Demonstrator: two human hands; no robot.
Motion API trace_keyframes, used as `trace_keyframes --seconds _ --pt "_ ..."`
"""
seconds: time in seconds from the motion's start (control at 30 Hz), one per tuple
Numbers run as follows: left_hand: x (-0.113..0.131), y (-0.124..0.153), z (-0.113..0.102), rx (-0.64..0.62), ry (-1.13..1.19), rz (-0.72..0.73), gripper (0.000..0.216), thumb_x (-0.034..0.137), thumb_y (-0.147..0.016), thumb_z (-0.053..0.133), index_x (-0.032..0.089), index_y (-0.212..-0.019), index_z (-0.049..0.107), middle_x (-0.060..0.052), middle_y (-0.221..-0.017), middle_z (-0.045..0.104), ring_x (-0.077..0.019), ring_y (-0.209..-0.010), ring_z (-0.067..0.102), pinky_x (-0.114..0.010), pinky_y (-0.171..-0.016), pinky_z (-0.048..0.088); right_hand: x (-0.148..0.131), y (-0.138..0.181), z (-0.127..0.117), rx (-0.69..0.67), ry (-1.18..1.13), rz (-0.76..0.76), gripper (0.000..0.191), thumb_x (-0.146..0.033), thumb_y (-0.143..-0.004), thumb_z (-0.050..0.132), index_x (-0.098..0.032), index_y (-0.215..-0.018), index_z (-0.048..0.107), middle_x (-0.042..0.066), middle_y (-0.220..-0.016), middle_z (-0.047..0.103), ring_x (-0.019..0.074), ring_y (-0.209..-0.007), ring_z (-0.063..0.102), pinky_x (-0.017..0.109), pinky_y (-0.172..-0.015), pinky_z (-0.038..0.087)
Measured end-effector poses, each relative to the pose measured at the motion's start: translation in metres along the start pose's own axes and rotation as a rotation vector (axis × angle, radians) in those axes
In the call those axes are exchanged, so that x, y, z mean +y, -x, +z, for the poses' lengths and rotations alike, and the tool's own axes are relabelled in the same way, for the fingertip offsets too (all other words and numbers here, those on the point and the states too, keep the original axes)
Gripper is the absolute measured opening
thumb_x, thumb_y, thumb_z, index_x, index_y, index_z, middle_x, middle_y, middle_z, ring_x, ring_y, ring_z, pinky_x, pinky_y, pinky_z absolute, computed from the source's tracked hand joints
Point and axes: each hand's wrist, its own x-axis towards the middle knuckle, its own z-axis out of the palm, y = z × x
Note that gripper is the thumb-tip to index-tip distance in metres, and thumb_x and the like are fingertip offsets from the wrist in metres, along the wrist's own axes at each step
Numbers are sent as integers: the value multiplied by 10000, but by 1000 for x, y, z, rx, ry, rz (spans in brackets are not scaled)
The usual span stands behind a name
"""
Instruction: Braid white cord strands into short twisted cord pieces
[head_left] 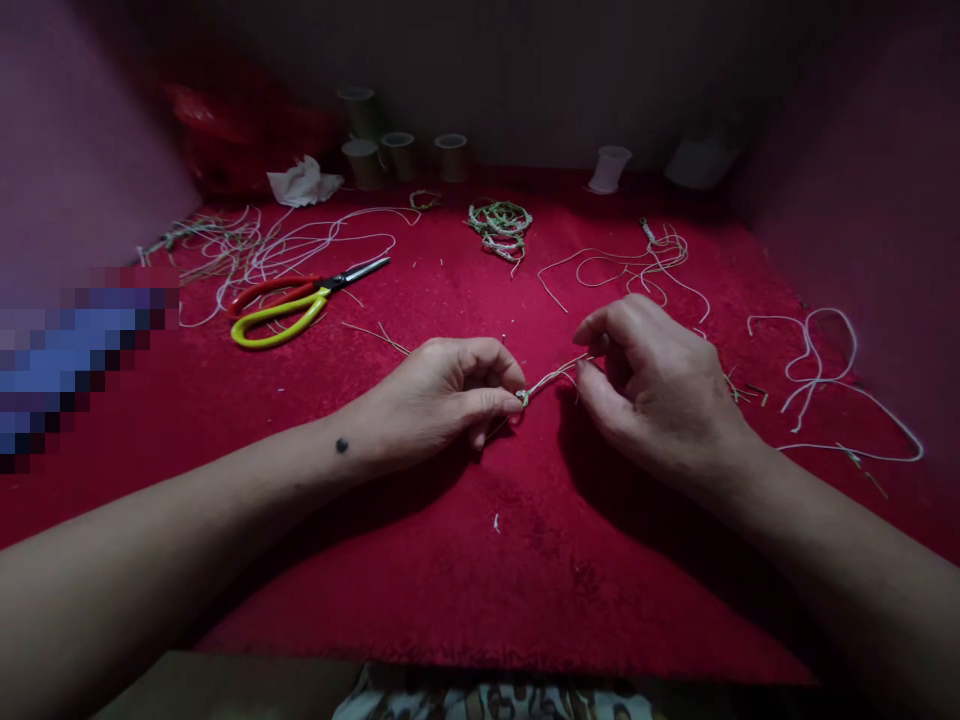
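Observation:
My left hand point(469, 395) is closed in a pinch, with thumb and index finger on a small knotted green-and-white cord point(523, 397). Several thin loose strands point(556, 374) run from the knot to the right. At their far ends is my right hand point(637, 375), its index finger and thumb apart and the other fingers curled in; the strand tips reach into that gap. Thin cord ends point(379, 337) also show behind my left wrist. Scissors point(296, 305) with one red and one yellow handle lie beyond my left forearm, blades pointing right.
A red cloth point(480, 600) covers the table. Tangled cords point(262, 250) lie at left, a braided coil point(500, 225) at the back middle, and white cord point(814, 350) at right. Thread spools point(451, 158), crumpled tissue point(304, 183) and a red plastic bag point(232, 130) stand along the back.

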Motion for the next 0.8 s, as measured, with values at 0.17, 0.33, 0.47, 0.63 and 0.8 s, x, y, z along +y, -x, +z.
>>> trace_keyframes --seconds 0.17,0.33,0.47,0.63,0.8 --pt "-1 0 1 24 40 5 79 86 -791 541 126 -857 526 40 -602 579 -35 -435 494 -137 -424 399 -5 2 2 -40 -138 -75 169 -47 -677 519 -174 -788 531 43 -763 529 136 -625 469 269 -567 382" --pt "-2 0 1 24 41 14 77 88 -793 545 124 -858 524 51 -583 558 -33 -431 495 -131 -415 394 -5 1 8 -112 -307 -117 221 5 -662 516 -144 -822 543 33 -777 520 114 -647 476 239 -566 385" --pt "-2 1 1 25 54 16 74 76 -787 540 127 -837 520 51 -586 556 -29 -430 494 -124 -401 383 -9 4 12 -185 -446 -93 245 8 -676 522 -145 -868 529 25 -811 538 109 -705 507 220 -586 398" --pt "-1 0 3 77 71 56 108 51 -765 543 130 -824 496 52 -578 547 -28 -412 479 -128 -377 371 -17 7 17 -263 -596 -11 343 -11 -708 515 -173 -1005 459 10 -860 564 90 -680 517 208 -570 408" --pt "-1 -3 6 137 80 114 149 49 -753 543 146 -844 474 66 -546 526 -35 -379 466 -142 -363 378 -17 4 24 -253 -612 34 340 -42 -734 508 -191 -1033 446 -14 -782 543 82 -609 490 215 -557 404"
